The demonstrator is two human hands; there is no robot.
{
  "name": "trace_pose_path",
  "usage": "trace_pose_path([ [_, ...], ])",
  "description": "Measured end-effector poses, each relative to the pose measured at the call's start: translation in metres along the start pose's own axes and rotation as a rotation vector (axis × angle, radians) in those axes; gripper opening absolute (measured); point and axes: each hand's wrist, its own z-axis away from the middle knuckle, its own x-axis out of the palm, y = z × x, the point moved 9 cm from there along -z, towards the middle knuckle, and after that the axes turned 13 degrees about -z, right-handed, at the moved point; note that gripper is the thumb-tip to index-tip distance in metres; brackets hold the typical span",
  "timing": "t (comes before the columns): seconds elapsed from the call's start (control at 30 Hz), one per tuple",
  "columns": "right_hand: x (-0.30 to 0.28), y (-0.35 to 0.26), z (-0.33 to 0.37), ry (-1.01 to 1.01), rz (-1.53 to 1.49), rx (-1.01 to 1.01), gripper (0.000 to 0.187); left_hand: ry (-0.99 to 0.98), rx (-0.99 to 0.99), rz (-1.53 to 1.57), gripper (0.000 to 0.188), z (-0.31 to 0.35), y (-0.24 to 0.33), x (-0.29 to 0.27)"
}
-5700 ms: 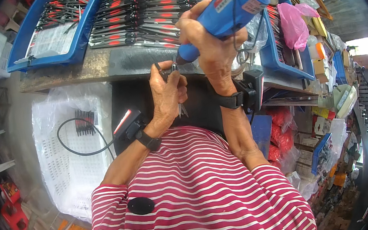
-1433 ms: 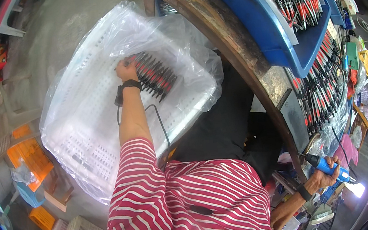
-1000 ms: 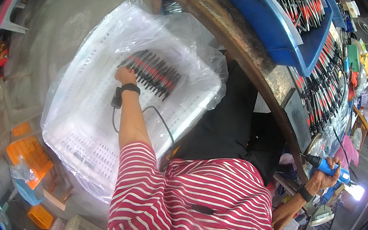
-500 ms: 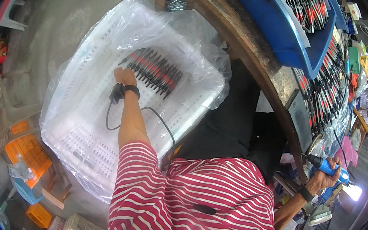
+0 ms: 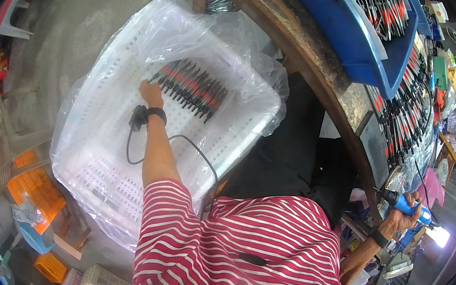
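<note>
Well inside the basket rim, left hand (grip unclear) is beside tools; right hand clasps driver.

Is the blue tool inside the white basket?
No, the right hand holds the blue tool off to the person's right, apart from the white basket.

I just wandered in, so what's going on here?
The person's left hand is inside a white basket lined with clear plastic, at the end of a row of slim black-and-red tools; whether it grips one is hard to tell. The right hand holds a blue power tool out to the side. Similar tools lie on the bench and in a blue tray.
</note>
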Motion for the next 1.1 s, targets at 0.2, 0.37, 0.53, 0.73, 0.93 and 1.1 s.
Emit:
trace_pose_path([
  [0.2, -0.005, -0.002, -0.001, 0.005, 0.006, -0.025, 0.018, -0.069, -0.145, 0.293, 0.029, -0.001, -0.026, 0.016],
  [0.37, -0.004, -0.002, 0.000, -0.002, 0.001, -0.016, 0.018, 0.312, 0.056, -0.200, 0.030, 0.010, -0.004, -0.004],
  [0.53, -0.001, 0.002, 0.002, -0.012, -0.018, -0.010, 0.019, 0.010, -0.155, 0.217, 0.027, 0.006, -0.027, 0.015],
  [0.73, -0.003, 0.004, 0.002, 0.019, 0.004, -0.058, 0.020, 0.082, -0.031, 0.205, 0.030, -0.003, -0.039, 0.002],
  [0.93, 0.003, -0.001, 0.004, -0.009, -0.026, -0.104, 0.021, 0.103, 0.293, -0.221, 0.030, 0.012, -0.015, -0.007],
  [1.1, 0.014, -0.006, 0.011, -0.030, 0.064, -0.239, 0.024, 0.118, 0.415, -0.224, 0.028, 0.053, 0.066, -0.031],
])
